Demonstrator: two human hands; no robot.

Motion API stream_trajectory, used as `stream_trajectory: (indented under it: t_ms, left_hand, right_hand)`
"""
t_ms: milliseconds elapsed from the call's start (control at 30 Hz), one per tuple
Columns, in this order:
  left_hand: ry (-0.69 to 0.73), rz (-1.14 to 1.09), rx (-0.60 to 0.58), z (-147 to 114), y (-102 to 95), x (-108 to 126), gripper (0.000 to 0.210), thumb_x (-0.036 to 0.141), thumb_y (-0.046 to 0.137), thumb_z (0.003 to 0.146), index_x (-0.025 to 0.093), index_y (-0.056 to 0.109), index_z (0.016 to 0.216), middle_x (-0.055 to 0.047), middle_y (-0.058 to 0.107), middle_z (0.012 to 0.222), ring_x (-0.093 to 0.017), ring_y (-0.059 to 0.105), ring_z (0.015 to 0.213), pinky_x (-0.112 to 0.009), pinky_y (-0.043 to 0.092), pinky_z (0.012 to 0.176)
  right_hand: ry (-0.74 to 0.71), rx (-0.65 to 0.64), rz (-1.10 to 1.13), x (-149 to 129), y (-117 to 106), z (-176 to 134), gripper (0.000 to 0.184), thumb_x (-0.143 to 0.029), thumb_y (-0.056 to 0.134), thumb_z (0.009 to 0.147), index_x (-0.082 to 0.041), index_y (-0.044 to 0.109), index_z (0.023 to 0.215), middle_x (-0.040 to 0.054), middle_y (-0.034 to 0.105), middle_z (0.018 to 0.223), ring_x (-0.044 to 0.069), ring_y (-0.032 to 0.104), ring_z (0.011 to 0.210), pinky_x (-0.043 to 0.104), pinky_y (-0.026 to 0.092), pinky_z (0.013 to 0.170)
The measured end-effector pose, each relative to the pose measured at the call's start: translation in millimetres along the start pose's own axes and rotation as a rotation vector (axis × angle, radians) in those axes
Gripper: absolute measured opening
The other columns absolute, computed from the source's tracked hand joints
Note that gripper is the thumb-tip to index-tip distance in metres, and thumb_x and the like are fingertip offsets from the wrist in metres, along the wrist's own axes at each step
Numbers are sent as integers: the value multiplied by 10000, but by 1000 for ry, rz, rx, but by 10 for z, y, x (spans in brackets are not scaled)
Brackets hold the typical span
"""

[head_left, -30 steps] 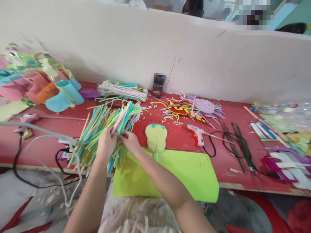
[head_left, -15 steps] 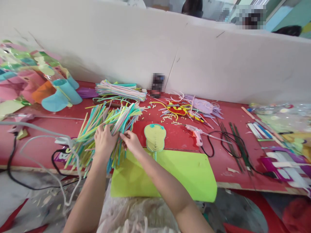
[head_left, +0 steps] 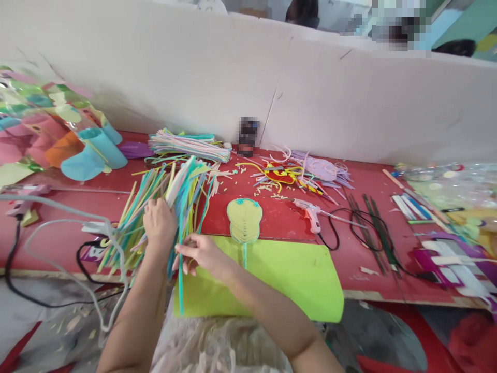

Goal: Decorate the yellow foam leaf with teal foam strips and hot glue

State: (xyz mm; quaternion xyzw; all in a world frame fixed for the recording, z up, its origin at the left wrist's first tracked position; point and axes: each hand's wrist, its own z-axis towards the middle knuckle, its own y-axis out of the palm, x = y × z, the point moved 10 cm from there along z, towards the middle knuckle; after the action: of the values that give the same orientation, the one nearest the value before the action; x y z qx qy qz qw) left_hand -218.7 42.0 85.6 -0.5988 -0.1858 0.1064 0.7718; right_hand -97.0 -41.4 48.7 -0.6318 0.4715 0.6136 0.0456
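Observation:
A heap of thin craft strips in teal, yellow, green, pink and white lies on the left of the red table. My left hand is closed around a bunch of these strips, whose tops fan out above the fingers. Just right of it, my right hand pinches one long teal strip that hangs down over the green mat's left edge. On the bright green mat rests the teal stem of a yellow-green, rounded cutout with a teal outline and small teal flowers.
A pink glue gun lies right of the cutout, its black cord trailing. A second strip pile is behind the heap. Scraps, yellow and purple pieces lie at the back. Blue foam boots stand left; white cables loop in front.
My right hand has moved down toward me and drawn a teal strip from the bunch. The bunch in my left hand now stands more upright. The view has shifted slightly.

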Motion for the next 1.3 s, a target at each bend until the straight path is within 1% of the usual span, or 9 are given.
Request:
stream_trajectory:
  t_ms: [133,300,400,500,633,767,1067,1200,1300]
  left_hand:
    - [-131,-24,61,109,-49,-292,354,313,422,881,37,565,1053,-225,569,1101,-357,534,1072,-467,443,907]
    - [-198,-53,71,54,-150,-333,626,364,549,840,62,352,1352,-238,398,1359,-401,393,1248,-546,362,995]
    - [140,-88,198,-177,-339,290,554,371,459,899,170,340,1401,-183,273,1470,-352,296,1344,-512,272,1085]
    - [497,-106,42,-467,-96,1018,389,309,388,925,249,509,1290,-103,264,1508,-301,239,1394,-481,245,1113]
    - [590,-65,-88,-551,397,1418,471,149,310,897,169,480,1336,-118,286,1516,-302,212,1411,-542,161,1131]
    - [495,-55,-148,-379,727,1246,552,74,207,878,74,376,1404,-152,305,1506,-271,240,1406,-499,189,1129]
    - [536,37,-120,-165,806,677,568,81,177,882,72,330,1429,-132,273,1524,-215,135,1441,-450,78,1162]
    - [524,21,-102,-225,638,749,564,84,225,876,109,347,1426,-119,218,1545,-236,75,1450,-481,65,1159]
    - [488,-84,-45,-316,278,925,511,145,281,903,165,394,1401,-92,207,1552,-246,98,1447,-488,72,1159]
  right_hand:
    - [7,-58,-64,-16,59,-299,403,-550,655,741,-202,457,787,-22,656,635,83,539,430,181,406,365]
    - [-130,144,-87,-331,-432,-628,353,-518,624,782,-204,464,806,-8,673,686,88,552,437,188,408,368]
    - [-186,324,-92,-472,-881,-795,308,-476,619,795,-204,474,799,1,681,699,85,533,419,198,402,365]
    - [-228,492,-98,-541,-1280,-957,299,-454,642,774,-202,483,761,-2,667,689,82,525,432,199,392,377]
    - [-274,613,-87,-570,-1585,-1153,298,-461,650,764,-199,508,762,-2,656,690,74,497,436,200,356,385]
    - [-303,655,-94,-590,-1751,-1308,291,-465,648,772,-203,522,785,-4,652,691,77,488,439,204,336,385]
    - [-335,679,-91,-636,-2011,-1394,273,-448,651,778,-193,556,801,10,667,701,75,487,442,205,330,398]
    - [-304,673,-111,-679,-2053,-1393,302,-476,655,765,-209,539,845,10,688,720,93,543,469,206,374,412]
    - [-276,695,-163,-776,-2124,-1400,314,-480,650,769,-219,503,864,23,710,762,124,614,526,215,435,440]
